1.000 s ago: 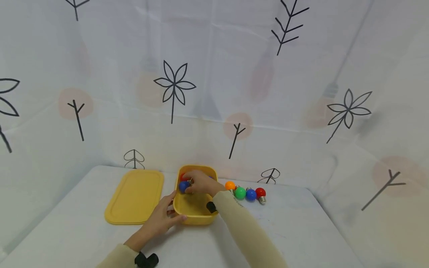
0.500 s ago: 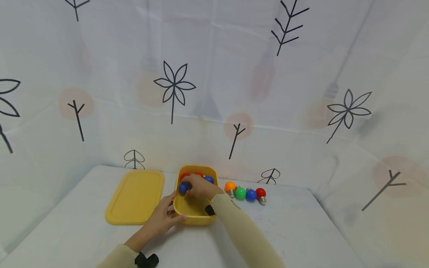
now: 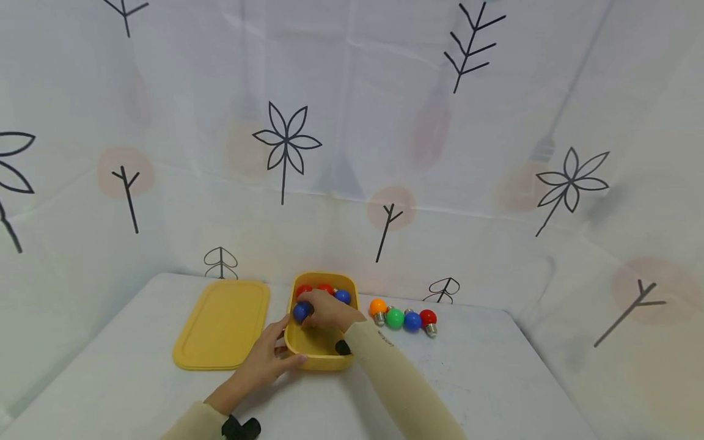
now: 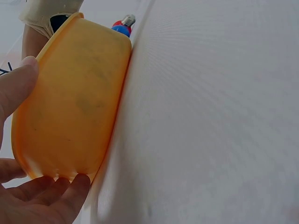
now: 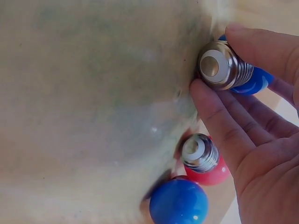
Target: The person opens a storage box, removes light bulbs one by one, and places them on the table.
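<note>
flanking yellow box (image 3: 327,363): lid (image 3: 222,324), bulbs (image 3: 394,318)

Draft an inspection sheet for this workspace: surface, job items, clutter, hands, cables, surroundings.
Surface: white tabletop, slightly marked on its right side.
Job items: yellow container, with two red bulbs and a blue bulb showing inside; orange bulb, green bulb, outer blue bulb and outer red bulb lie right of it; flat yellow panel lies left.
Clutter: nothing seen.
Hands: left hand grips the container's near-left corner; right hand, inside, pinches the held blue bulb by its metal base.
Cables: nothing seen.
Surroundings: white backdrop printed with plants.
</note>
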`<state>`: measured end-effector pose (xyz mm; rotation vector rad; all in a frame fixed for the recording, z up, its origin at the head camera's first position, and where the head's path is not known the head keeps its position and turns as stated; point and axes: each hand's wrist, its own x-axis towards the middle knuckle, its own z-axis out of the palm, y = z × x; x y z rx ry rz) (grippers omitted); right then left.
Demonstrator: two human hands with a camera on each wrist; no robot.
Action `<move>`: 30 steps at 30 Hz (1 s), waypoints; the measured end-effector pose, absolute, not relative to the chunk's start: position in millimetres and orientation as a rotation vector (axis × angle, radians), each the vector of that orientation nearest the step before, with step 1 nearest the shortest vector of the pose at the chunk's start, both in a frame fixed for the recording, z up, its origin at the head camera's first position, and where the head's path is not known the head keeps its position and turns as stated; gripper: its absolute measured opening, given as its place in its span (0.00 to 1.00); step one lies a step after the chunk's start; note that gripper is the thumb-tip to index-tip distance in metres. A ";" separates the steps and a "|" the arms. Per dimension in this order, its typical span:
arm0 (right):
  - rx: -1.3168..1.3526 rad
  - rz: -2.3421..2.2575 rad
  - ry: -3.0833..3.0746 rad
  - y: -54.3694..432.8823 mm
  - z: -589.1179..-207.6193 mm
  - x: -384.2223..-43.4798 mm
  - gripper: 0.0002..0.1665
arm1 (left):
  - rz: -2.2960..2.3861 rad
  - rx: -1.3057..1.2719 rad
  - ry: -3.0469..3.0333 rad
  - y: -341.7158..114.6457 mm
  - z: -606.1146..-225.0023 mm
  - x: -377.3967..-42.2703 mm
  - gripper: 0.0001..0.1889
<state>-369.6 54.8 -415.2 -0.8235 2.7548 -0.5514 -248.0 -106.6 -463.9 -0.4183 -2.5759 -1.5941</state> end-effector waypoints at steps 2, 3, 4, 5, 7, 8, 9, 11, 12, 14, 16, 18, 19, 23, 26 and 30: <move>-0.834 -0.555 2.756 55.3 -415.0 -369.4 0.33 | -1.597 -0.419 -2.573 -106.4 -464.2 -247.8 0.50; -0.840 -0.562 2.757 55.7 -414.8 -369.3 0.33 | -1.599 -0.420 -2.571 -106.2 -464.5 -247.7 0.49; -0.842 -0.573 2.758 56.3 -414.2 -369.0 0.33 | -1.602 -0.426 -2.565 -106.1 -464.7 -247.6 0.49; -0.851 -0.580 2.762 57.0 -413.5 -368.7 0.32 | -1.607 -0.433 -2.560 -106.0 -464.9 -247.5 0.49; -0.878 -0.595 2.774 58.4 -411.3 -368.3 0.31 | -1.620 -0.447 -2.548 -105.7 -465.1 -247.2 0.49; -0.904 -0.600 2.779 59.0 -409.7 -368.1 0.30 | -1.629 -0.453 -2.543 -105.7 -465.2 -247.0 0.49; -0.931 -0.606 2.781 59.5 -408.0 -368.0 0.29 | -1.635 -0.457 -2.539 -105.6 -465.2 -246.8 0.49; -1.001 -0.609 2.785 60.4 -403.8 -367.9 0.28 | -1.648 -0.454 -2.533 -105.6 -464.9 -246.2 0.50; -1.026 -0.619 2.785 60.9 -401.4 -367.8 0.28 | -1.648 -0.449 -2.533 -105.6 -464.7 -245.9 0.51; -1.066 -0.642 2.786 62.1 -396.5 -367.5 0.27 | -1.644 -0.438 -2.532 -105.6 -464.5 -245.8 0.52; -1.070 -0.673 2.790 64.4 -392.4 -367.2 0.27 | -1.638 -0.427 -2.530 -105.6 -464.4 -246.1 0.53; -1.060 -0.704 2.799 67.8 -389.0 -366.6 0.28 | -1.633 -0.422 -2.529 -105.7 -464.4 -246.3 0.53; -1.057 -0.714 2.808 69.9 -387.3 -366.2 0.28 | -1.632 -0.420 -2.528 -105.7 -464.6 -246.6 0.53; -1.000 -0.792 2.811 79.4 -380.3 -362.6 0.29 | -1.638 -0.427 -2.524 -106.1 -465.2 -246.9 0.52; -0.969 -0.849 2.804 87.6 -374.3 -358.6 0.29 | -1.629 -0.420 -2.540 -106.0 -465.2 -246.9 0.52; -0.964 -0.879 2.802 98.5 -367.9 -353.9 0.29 | -1.615 -0.390 -2.572 -105.9 -463.4 -246.5 0.52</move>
